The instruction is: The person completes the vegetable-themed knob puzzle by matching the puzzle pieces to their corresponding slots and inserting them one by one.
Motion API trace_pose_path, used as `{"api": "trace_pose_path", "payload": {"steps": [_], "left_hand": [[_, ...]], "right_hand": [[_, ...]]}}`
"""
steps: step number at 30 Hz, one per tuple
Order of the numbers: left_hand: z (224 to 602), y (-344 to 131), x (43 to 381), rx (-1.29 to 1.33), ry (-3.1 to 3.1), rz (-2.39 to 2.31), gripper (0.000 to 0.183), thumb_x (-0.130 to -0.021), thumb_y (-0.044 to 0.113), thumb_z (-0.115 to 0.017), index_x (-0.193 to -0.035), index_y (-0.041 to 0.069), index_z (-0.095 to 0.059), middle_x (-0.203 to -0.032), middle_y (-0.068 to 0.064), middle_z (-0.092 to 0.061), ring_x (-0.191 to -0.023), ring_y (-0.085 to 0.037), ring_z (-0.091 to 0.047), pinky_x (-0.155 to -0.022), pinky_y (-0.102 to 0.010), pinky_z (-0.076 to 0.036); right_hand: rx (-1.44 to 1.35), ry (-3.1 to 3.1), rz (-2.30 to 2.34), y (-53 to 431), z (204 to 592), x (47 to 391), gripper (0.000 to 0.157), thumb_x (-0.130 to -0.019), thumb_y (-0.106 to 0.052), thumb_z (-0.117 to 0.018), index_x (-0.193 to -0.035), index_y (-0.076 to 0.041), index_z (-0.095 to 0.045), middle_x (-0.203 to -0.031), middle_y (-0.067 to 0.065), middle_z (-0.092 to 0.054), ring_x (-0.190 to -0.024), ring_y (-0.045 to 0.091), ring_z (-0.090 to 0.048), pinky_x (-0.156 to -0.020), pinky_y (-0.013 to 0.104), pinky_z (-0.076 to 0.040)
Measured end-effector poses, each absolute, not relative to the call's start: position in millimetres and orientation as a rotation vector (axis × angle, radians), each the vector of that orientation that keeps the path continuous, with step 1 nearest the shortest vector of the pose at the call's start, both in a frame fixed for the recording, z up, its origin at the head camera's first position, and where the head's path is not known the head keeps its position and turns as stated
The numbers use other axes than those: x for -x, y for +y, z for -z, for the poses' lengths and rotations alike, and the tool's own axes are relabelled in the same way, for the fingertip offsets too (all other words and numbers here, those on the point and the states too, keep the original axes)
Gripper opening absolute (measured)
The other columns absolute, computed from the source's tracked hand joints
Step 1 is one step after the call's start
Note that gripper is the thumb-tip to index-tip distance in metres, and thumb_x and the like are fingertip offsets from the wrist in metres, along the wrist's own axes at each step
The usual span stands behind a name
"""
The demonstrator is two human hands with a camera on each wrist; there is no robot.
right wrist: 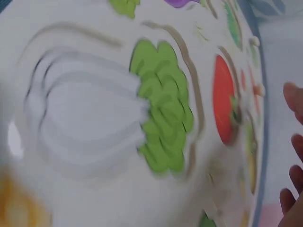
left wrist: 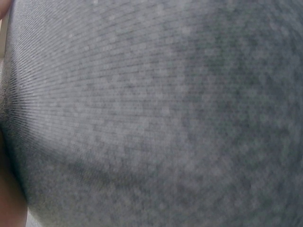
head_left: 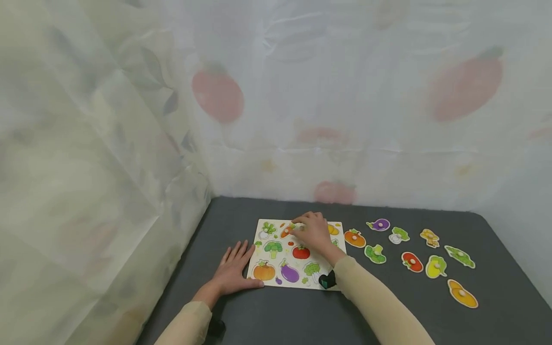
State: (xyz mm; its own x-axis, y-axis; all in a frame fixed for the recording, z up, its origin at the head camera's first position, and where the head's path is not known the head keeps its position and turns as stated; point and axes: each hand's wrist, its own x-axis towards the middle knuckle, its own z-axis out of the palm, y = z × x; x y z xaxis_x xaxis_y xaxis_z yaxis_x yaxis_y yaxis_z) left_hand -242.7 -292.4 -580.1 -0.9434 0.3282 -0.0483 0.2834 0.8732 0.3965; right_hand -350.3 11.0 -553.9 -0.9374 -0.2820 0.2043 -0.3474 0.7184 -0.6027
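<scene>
A pale puzzle board (head_left: 280, 261) with printed vegetables lies on the dark table. My left hand (head_left: 233, 273) rests on the table along its left edge, fingers spread, thumb at the near left corner. Over the upper middle of the board is my right hand (head_left: 312, 232), bent at the wrist, fingertips beside a carrot (head_left: 286, 232). In the right wrist view the fingers (right wrist: 296, 177) stand apart, with nothing visible between them. Small knobs (right wrist: 258, 90) stick up at the board's far side in that view. The left wrist view shows mostly blurred grey cloth.
Right of the board lie several loose knobbed pieces, among them a pumpkin (head_left: 355, 238), an eggplant (head_left: 378, 224), a broccoli (head_left: 375, 254), a tomato (head_left: 412, 262), a pea pod (head_left: 460, 257) and a long orange-yellow piece (head_left: 463, 293). Printed curtains (head_left: 345, 96) hang behind and at left.
</scene>
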Motion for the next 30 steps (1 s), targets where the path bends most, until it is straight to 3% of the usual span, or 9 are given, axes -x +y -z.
{"api": "trace_pose_path", "payload": {"steps": [7,16,21,30], "left_hand": [[583.7,-293.2,246.6,-0.476,2.928,-0.613,0.119,-0.075,0.081,-0.069,-0.165,0.016,-0.024,-0.17,-0.015,-0.016,-0.156,-0.037,-0.007,-0.122,-0.058,0.0],[584.8,-298.9,252.9,-0.5,2.95,-0.602,0.119,-0.075,0.079,-0.071,-0.164,0.014,-0.026,-0.169,-0.018,-0.018,-0.155,-0.04,-0.01,-0.121,-0.062,-0.003],[587.6,-302.3,252.6,-0.502,2.956,-0.595,0.121,-0.075,0.082,-0.068,-0.165,0.015,-0.024,-0.169,-0.018,-0.017,-0.155,-0.04,-0.009,-0.121,-0.061,-0.002],[584.0,-299.0,255.2,-0.501,2.938,-0.573,0.118,-0.076,0.08,-0.068,-0.165,0.016,-0.025,-0.169,-0.018,-0.018,-0.155,-0.041,-0.01,-0.121,-0.062,-0.004]], "right_hand": [[-0.666,-2.729,-1.066,50.4,538.1,345.2,0.044,-0.091,-0.041,-0.079,-0.131,-0.025,-0.072,-0.13,0.002,-0.061,-0.127,0.031,-0.046,-0.107,0.058,-0.036],[-0.633,-2.697,-1.072,103.6,512.8,335.0,0.048,-0.093,-0.043,-0.077,-0.135,-0.022,-0.07,-0.135,0.002,-0.061,-0.135,0.032,-0.043,-0.112,0.062,-0.029],[-0.613,-2.66,-1.029,126.6,515.1,323.2,0.044,-0.093,-0.041,-0.077,-0.132,-0.02,-0.072,-0.128,0.003,-0.065,-0.131,0.034,-0.046,-0.11,0.063,-0.032],[-0.538,-2.655,-0.903,183.5,536.8,293.2,0.031,-0.091,-0.023,-0.079,-0.12,-0.012,-0.077,-0.117,0.01,-0.071,-0.12,0.039,-0.055,-0.102,0.066,-0.037]]}}
